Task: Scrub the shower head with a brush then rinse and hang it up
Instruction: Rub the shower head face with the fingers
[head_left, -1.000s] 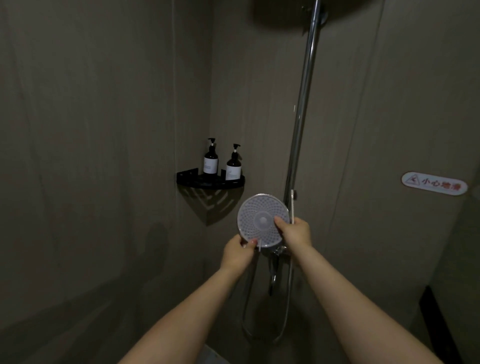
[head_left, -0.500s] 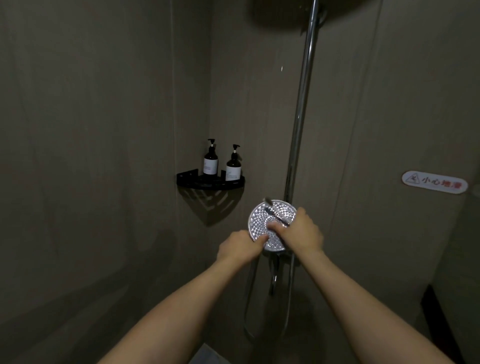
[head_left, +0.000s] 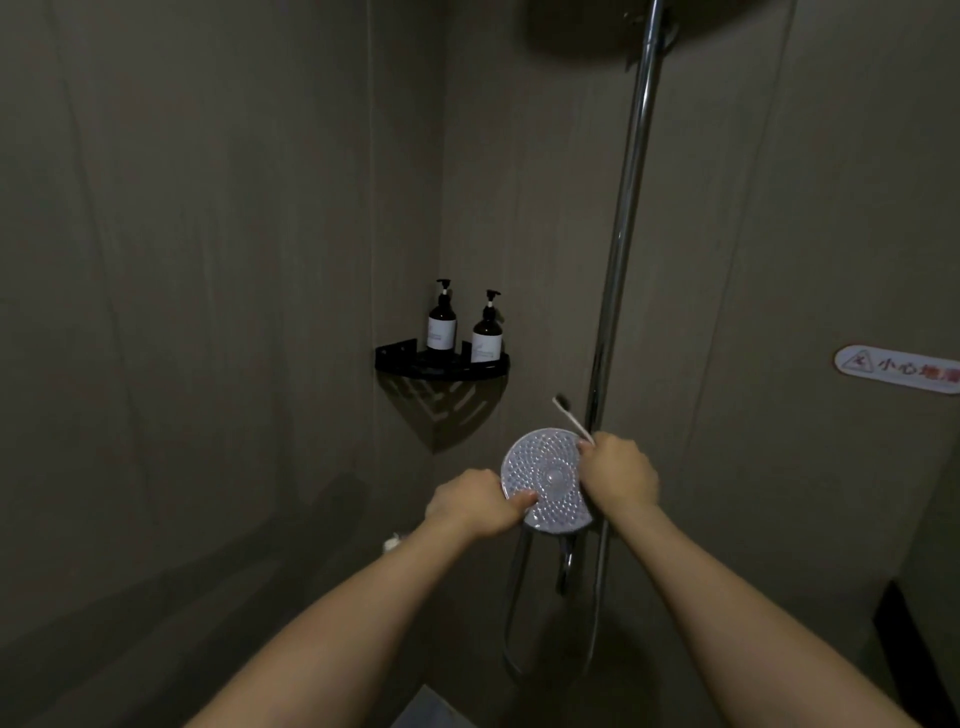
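The left hand (head_left: 470, 501) grips the round shower head (head_left: 545, 480) by its edge, while the right hand (head_left: 618, 475) holds a brush (head_left: 571, 418) pointing up.

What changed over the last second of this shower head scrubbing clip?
The right hand swept the white toothbrush off the round silver shower head; its bristles now point up beyond the rim. The left hand still grips the head's lower left edge. Two dark pump bottles stayed.

Round nubbed shower head (head_left: 545, 478) face-up; white brush (head_left: 571, 418) angled above its rim.
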